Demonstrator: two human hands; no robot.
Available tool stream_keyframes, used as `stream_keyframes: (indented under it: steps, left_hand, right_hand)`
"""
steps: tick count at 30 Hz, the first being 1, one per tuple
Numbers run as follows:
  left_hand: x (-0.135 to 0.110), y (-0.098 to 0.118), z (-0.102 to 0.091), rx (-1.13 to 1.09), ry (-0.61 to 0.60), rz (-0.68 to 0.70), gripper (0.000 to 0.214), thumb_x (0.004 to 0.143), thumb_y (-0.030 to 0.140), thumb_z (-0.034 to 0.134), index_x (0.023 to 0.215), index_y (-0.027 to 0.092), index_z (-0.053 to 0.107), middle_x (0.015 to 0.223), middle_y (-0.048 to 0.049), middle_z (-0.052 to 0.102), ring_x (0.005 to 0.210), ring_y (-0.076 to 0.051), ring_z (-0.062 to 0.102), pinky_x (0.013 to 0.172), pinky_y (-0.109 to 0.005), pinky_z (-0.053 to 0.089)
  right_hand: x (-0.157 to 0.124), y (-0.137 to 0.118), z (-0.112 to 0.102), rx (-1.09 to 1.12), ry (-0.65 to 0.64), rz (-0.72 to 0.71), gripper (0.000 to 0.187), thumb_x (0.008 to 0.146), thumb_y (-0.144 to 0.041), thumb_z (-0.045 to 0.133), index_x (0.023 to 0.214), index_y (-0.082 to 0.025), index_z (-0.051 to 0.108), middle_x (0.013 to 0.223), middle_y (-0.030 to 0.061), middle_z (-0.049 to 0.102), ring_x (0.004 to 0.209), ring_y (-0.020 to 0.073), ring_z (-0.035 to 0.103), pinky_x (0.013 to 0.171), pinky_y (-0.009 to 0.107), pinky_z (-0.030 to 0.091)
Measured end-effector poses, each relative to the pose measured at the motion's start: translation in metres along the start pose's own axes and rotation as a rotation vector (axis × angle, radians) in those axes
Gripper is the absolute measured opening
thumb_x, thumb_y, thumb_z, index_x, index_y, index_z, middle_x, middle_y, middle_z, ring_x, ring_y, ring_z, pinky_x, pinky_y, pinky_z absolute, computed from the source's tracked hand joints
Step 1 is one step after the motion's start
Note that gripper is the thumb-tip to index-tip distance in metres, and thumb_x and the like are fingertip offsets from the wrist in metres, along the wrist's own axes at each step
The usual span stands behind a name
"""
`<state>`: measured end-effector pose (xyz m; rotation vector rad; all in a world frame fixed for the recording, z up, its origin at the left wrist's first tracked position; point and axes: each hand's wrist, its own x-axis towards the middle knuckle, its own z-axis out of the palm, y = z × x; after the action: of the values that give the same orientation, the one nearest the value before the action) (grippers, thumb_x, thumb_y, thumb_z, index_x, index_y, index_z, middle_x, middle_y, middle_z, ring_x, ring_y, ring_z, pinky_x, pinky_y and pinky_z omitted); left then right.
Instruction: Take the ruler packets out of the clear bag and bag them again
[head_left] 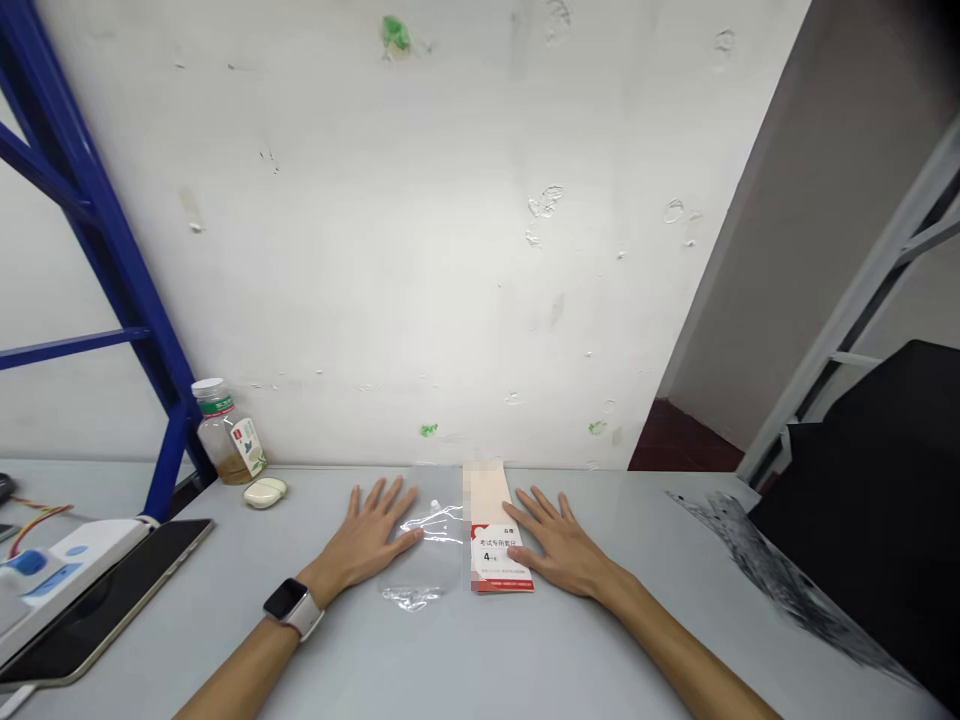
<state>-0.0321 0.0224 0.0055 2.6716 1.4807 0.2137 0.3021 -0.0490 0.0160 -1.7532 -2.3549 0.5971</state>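
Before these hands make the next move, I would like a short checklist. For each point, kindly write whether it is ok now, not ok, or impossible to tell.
1. Left hand free of any grip: ok, flat with fingers spread.
2. Right hand clear of the packet: not ok, its thumb overlaps the printed label.
3. Label facing up: ok, the print shows.
4. Clear plastic bag separate from the packet: cannot tell, their edges meet in this view.
5. Bag's opening located: cannot tell.
6. Bottle away from both hands: ok, near the wall, lid on.
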Motion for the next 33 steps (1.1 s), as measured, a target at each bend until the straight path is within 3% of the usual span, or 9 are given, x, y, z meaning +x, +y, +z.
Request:
stream_keyframes:
  steps: [33]
  left_hand:
    - [-0.0009, -0.0021, -0.0002, 0.004, -0.020, -0.008, 0.066, 0.092, 0.068, 0.032, 0.150, 0.038, 0.024, 0.160, -0.0005, 0.020, 0.147, -0.032, 0.015, 0.116, -0.057, 0.011]
  right_hand:
    - [-0.0008, -0.0007, 0.0000, -0.006, -0.005, -0.009, 0.073, 0.088, -0.074, 0.024, 0.151, -0.039, 0.018, 0.163, -0.0066, 0.004, 0.149, 0.0257, -0.006, 0.119, 0.054, -0.007]
